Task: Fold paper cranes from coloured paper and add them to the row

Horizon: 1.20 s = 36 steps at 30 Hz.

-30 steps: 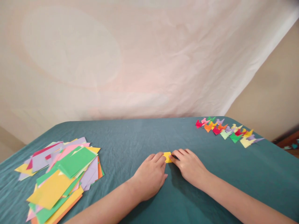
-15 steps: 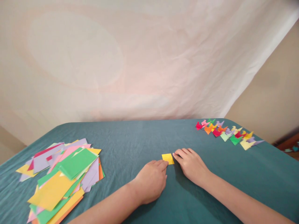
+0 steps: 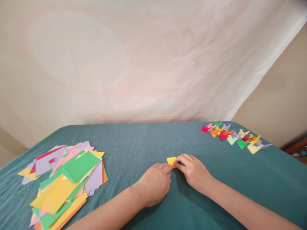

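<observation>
Sheets of coloured paper (image 3: 80, 166) are heaped near the left edge of the cloth-covered tabletop (image 3: 134, 143). Farther right, the left hand (image 3: 155, 184) is rested low, its fingers kept together, tips set on the near side of a small yellow paper square (image 3: 170, 160); whether its thumb is closed underneath cannot be told. The square is placed between both hands, slightly right of midway between the left and right edges and well in from the far one. It should be found almost weightless, thin and crisp, prone to sliding if unpinned and easily bent or torn, so it is best taken lightly by corners or edges. Its right side appears pinched between thumb and forefinger of the right hand (image 3: 193, 171). Folded paper birds (image 3: 243, 144) are lined up toward the far right corner.
</observation>
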Each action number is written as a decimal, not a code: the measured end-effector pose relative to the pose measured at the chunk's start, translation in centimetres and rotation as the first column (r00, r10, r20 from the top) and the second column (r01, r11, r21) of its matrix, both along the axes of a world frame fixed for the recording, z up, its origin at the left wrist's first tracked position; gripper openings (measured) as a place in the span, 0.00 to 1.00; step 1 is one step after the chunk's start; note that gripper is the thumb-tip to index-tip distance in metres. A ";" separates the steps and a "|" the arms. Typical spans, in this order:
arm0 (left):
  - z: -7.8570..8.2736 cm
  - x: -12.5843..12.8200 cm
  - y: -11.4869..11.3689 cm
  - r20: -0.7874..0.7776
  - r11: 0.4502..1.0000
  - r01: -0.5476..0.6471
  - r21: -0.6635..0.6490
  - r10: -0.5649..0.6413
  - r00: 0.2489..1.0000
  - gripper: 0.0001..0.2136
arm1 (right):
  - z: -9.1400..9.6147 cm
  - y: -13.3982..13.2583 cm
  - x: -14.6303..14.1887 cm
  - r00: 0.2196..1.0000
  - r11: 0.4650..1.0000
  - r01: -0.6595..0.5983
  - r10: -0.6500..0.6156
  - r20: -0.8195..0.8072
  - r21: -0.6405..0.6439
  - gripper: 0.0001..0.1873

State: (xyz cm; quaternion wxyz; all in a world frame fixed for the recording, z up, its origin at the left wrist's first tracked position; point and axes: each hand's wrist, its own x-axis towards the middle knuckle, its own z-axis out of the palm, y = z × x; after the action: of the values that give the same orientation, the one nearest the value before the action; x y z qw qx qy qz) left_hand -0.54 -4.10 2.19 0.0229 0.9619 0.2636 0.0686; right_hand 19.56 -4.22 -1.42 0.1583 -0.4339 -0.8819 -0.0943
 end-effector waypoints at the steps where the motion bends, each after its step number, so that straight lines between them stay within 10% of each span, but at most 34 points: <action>1: 0.0 0.0 0.0 0.000 1.000 0.001 -0.001 -0.001 1.000 0.15 | 0.1 0.1 0.1 1.000 1.000 0.013 -0.013 0.011 -0.001 0.10; 19: -0.4 -1.5 2.7 0.204 0.975 0.199 -0.095 -0.176 0.963 0.13 | 0.0 0.5 0.3 0.998 0.998 0.059 -0.059 -0.016 -0.013 0.11; 27: -1.6 -1.5 3.5 0.305 0.995 -0.028 -0.100 0.058 0.951 0.16 | 0.1 0.3 0.1 0.997 0.998 0.068 -0.069 -0.033 -0.012 0.11; 36: -1.9 -1.6 3.8 0.264 0.987 -0.022 -0.162 0.065 0.962 0.19 | 0.5 -0.2 -0.1 0.992 0.994 0.096 -0.091 -0.084 0.056 0.13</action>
State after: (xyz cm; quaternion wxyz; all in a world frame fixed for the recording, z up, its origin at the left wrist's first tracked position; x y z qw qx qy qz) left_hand -2.15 -0.33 0.26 0.1329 0.9329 0.2837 0.1777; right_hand 19.41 -4.39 -0.92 0.2026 -0.4732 -0.8502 -0.1104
